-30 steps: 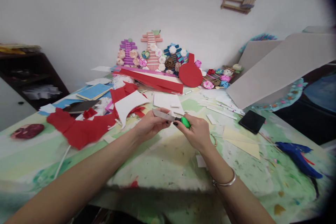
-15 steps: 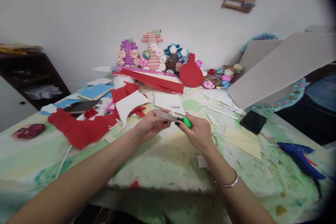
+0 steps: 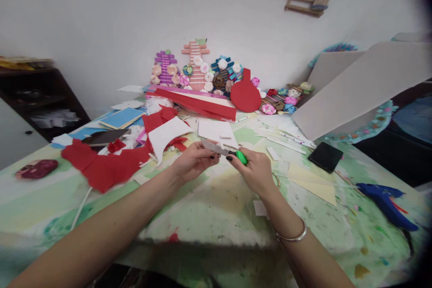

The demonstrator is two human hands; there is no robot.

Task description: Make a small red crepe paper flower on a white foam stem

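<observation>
My right hand (image 3: 254,166) is closed around the green handle of a craft knife (image 3: 240,157). The knife's flat metal blade (image 3: 216,147) points left and lies over the fingers of my left hand (image 3: 194,159). Those left fingers are pinched together at the blade; whatever small piece they hold is mostly hidden, with only a bit of white showing near the blade. Both hands are above the paint-stained table cover (image 3: 209,211). Just beyond them lies a white sheet (image 3: 212,129) with a small white strip on it.
Red paper scraps (image 3: 108,168) and a white curved cut-out (image 3: 168,135) lie to the left. A blue glue gun (image 3: 384,204), a black phone-like slab (image 3: 326,157) and cream paper (image 3: 312,182) are on the right. Flower crafts and a red round shape (image 3: 245,94) stand along the wall.
The knife blade has shifted very slightly to the right over the left fingers. Both hands stay almost in the same place, and the table things have not moved.
</observation>
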